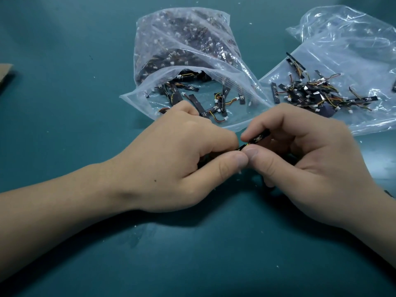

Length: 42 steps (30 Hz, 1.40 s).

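The left hand (182, 155) and right hand (310, 159) meet thumb to thumb. Both pinch one black circuit strip (259, 137), wired at its left end, just in front of the open plastic bag (192, 39) of similar strips. Right of that bag, a second bag (347, 35) bears a loose pile of strips (315, 94). Far left of it lies a cardboard scrap (5, 73).

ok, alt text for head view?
The left hand and right hand pinch a black wired strip between them above a teal table. Behind, an open plastic bag holds many strips; a pile lies on a second bag.
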Motion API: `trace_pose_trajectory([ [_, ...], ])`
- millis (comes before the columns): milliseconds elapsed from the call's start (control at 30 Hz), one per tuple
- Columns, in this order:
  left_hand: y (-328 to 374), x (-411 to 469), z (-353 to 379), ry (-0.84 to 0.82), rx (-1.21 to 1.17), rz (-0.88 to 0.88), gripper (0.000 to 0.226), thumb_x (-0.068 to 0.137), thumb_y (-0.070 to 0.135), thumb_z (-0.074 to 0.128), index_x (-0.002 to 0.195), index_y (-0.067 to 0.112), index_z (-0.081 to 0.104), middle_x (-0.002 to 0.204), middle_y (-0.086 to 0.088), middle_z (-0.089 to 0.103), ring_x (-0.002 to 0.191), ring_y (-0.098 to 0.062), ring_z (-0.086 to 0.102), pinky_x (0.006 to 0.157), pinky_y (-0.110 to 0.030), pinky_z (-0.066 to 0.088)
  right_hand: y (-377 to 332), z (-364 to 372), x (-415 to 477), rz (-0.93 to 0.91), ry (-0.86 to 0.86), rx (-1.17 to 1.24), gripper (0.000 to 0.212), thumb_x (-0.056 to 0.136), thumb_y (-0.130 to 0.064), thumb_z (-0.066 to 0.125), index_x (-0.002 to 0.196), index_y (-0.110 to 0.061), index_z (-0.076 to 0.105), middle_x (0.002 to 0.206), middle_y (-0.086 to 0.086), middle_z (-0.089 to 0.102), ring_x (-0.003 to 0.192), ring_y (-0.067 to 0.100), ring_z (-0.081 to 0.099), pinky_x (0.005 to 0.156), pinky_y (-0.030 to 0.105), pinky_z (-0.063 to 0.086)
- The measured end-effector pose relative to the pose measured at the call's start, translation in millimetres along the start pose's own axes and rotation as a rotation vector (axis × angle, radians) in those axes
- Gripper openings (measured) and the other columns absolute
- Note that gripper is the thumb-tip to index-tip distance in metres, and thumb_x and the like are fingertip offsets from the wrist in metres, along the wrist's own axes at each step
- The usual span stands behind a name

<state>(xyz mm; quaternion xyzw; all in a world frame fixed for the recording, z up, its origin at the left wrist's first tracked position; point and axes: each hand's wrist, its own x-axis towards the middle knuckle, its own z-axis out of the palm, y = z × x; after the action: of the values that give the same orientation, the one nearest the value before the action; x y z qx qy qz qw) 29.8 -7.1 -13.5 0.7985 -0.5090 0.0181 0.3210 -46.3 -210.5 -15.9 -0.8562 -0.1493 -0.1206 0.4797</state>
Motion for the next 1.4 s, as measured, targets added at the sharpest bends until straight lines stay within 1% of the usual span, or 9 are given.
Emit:
trace_pose_trajectory([
  [167, -2.0, 0.3, 1.8, 0.004, -0.046, -0.031, 0.041, 0.101, 0.034, 0.047, 0.071, 0.013, 0.066, 0.056, 0.002, 0.049, 0.056, -0.025, 0.047, 0.083, -0.038, 0.04, 0.3, -2.3, 0.2, 0.068, -0.007, 0.172, 0.012, 0.099, -0.029, 0.057, 0.1, -0.025, 0.069, 0.074, -0.004, 0.071, 0.048, 0.016, 0.059, 0.048, 0.026, 0.049],
  [400, -2.0, 0.2, 2.1, 0.006, -0.033, -0.034, 0.04, 0.097, 0.031, 0.046, 0.069, 0.011, 0.067, 0.054, 0.001, 0.051, 0.055, -0.027, 0.051, 0.084, -0.036, 0.04, -2.0, -0.4, 2.0, 0.078, -0.042, 0.11, 0.009, 0.095, -0.031, 0.062, 0.094, -0.025, 0.068, 0.072, -0.005, 0.07, 0.05, 0.012, 0.06, 0.051, 0.017, 0.047],
  [600, -2.8, 0.6, 4.0, 0.033, -0.013, -0.032, 0.041, 0.097, 0.036, 0.051, 0.064, 0.013, 0.06, 0.053, -0.001, 0.048, 0.055, -0.027, 0.044, 0.084, -0.04, 0.041, -3.7, -0.3, 2.8, 0.074, -0.045, 0.053, 0.012, 0.096, -0.033, 0.061, 0.089, -0.025, 0.067, 0.067, -0.009, 0.069, 0.053, 0.009, 0.064, 0.055, 0.011, 0.043],
  [767, -3.2, 0.8, 4.6, 0.043, -0.01, -0.022, 0.043, 0.094, 0.031, 0.051, 0.06, 0.007, 0.06, 0.051, -0.005, 0.047, 0.052, -0.031, 0.043, 0.082, -0.037, 0.041, -4.7, 0.6, 2.6, 0.066, -0.052, 0.031, 0.012, 0.096, -0.032, 0.061, 0.087, -0.026, 0.065, 0.066, -0.008, 0.068, 0.053, 0.01, 0.063, 0.054, 0.013, 0.044],
  [967, -1.4, 0.8, 4.4, 0.051, -0.011, 0.006, 0.039, 0.092, 0.028, 0.049, 0.058, 0.009, 0.045, 0.051, -0.004, 0.034, 0.052, -0.027, 0.033, 0.078, -0.033, 0.04, -6.0, 0.3, 2.6, 0.062, -0.066, 0.01, 0.012, 0.096, -0.035, 0.06, 0.087, -0.028, 0.065, 0.066, -0.007, 0.068, 0.052, 0.013, 0.062, 0.052, 0.018, 0.046],
  [1067, -1.6, 1.6, 3.8, 0.048, -0.014, 0.015, 0.037, 0.092, 0.025, 0.048, 0.059, 0.009, 0.042, 0.052, -0.005, 0.032, 0.053, -0.028, 0.032, 0.075, -0.037, 0.04, -6.5, -0.1, 2.7, 0.063, -0.07, 0.004, 0.013, 0.096, -0.036, 0.06, 0.087, -0.029, 0.065, 0.066, -0.008, 0.068, 0.053, 0.012, 0.062, 0.052, 0.018, 0.046],
  [1167, -2.9, 1.7, 2.8, 0.034, -0.038, 0.018, 0.036, 0.093, 0.025, 0.049, 0.061, 0.011, 0.044, 0.052, -0.004, 0.033, 0.052, -0.024, 0.034, 0.07, -0.041, 0.041, -6.9, 0.0, 2.4, 0.072, -0.059, 0.012, 0.013, 0.096, -0.036, 0.059, 0.086, -0.029, 0.064, 0.065, -0.009, 0.068, 0.053, 0.012, 0.063, 0.052, 0.018, 0.047],
  [1300, -2.9, 1.5, 1.5, 0.013, -0.079, -0.047, 0.047, 0.096, 0.048, 0.055, 0.063, 0.015, 0.056, 0.052, -0.002, 0.044, 0.055, -0.023, 0.044, 0.062, -0.044, 0.046, -7.5, 0.2, 2.0, 0.071, -0.039, 0.026, 0.013, 0.096, -0.034, 0.059, 0.085, -0.029, 0.062, 0.065, -0.008, 0.068, 0.051, 0.01, 0.062, 0.051, 0.016, 0.046],
  [1400, -3.0, 1.3, 1.2, 0.026, -0.106, -0.057, 0.037, 0.094, 0.042, 0.059, 0.065, 0.018, 0.057, 0.053, 0.001, 0.046, 0.056, -0.022, 0.047, 0.058, -0.04, 0.043, -7.5, 0.2, 1.8, 0.071, -0.029, 0.024, 0.012, 0.096, -0.034, 0.059, 0.086, -0.029, 0.062, 0.065, -0.009, 0.068, 0.051, 0.009, 0.063, 0.052, 0.014, 0.046],
])
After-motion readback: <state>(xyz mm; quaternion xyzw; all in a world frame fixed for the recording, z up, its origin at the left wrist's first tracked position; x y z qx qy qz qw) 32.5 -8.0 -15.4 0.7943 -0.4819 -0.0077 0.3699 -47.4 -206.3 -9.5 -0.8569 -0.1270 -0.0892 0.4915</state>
